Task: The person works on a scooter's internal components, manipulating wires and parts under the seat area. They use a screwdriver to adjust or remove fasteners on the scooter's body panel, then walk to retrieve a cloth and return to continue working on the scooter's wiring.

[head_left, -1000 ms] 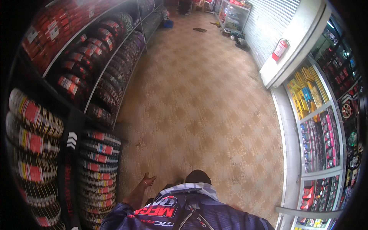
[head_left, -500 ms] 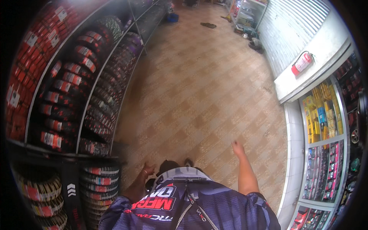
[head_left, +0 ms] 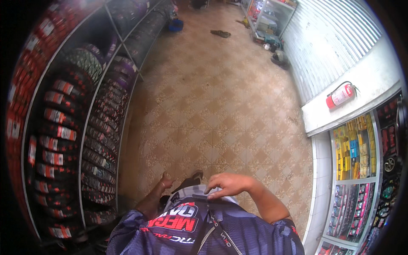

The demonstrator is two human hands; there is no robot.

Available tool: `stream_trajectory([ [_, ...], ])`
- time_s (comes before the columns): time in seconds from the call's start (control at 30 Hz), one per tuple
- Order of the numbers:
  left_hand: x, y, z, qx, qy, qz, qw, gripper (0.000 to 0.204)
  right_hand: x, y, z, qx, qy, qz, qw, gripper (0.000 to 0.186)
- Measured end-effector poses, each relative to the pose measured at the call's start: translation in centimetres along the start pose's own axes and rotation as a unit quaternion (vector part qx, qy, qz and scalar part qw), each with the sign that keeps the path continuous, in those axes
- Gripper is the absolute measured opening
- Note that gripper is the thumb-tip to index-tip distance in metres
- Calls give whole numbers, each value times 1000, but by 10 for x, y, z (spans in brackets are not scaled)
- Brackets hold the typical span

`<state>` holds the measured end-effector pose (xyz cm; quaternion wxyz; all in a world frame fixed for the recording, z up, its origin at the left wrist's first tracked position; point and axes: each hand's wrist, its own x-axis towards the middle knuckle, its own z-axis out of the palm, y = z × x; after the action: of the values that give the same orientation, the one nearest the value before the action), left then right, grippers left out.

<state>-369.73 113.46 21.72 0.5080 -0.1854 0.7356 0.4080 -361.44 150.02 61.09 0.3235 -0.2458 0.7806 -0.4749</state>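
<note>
So, two bare hands here, both at the lower middle. The right hand is bent in across the front of one dark blue shirt, its fingers curled with the thumb and index tips close to one small dark strip near the shirt's hem; can't tell if they're actually pinching it, or even touching it. Two lengths of strap run over the shirt just below that. The left hand hangs off to the side, bare, fingers loosely half-curled and not closed on anything, with one thin wristband. Both are over a brown tiled floor. Along the left I count two long rows of tyres, at least nine orange-and-white labels in the nearer one, plus a stack of red boxes too blurry to count. Over on the right: one red fire extinguisher on a white wall, one ribbed shutter, and one cabinet showing three shelf levels, the highest crammed with yellow boxes. Way up top there's one blue bin, one glass case, and some dark footwear, one piece or two, can't tell.
</note>
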Motion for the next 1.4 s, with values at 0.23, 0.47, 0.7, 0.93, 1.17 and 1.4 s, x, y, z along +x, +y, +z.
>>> stream_trajectory([
  [0.23,83,142,-24,-62,29,-30,997,112,69,84,-182,55,-67,-12,996,47],
  [0.47,138,302,-37,-58,125,-81,987,110,123,157,-418,-3,-93,-82,992,50],
  [0.7,226,538,-52,-122,113,48,985,107,121,147,-656,221,108,-44,968,37],
  [0.93,343,756,-51,25,62,33,997,113,108,192,-844,131,396,-68,906,37],
  [1.17,428,954,-65,87,4,20,996,113,136,231,-1004,130,546,-267,783,41],
  [1.4,496,1098,-72,61,64,40,995,110,166,242,-1175,-33,567,-422,707,14],
])
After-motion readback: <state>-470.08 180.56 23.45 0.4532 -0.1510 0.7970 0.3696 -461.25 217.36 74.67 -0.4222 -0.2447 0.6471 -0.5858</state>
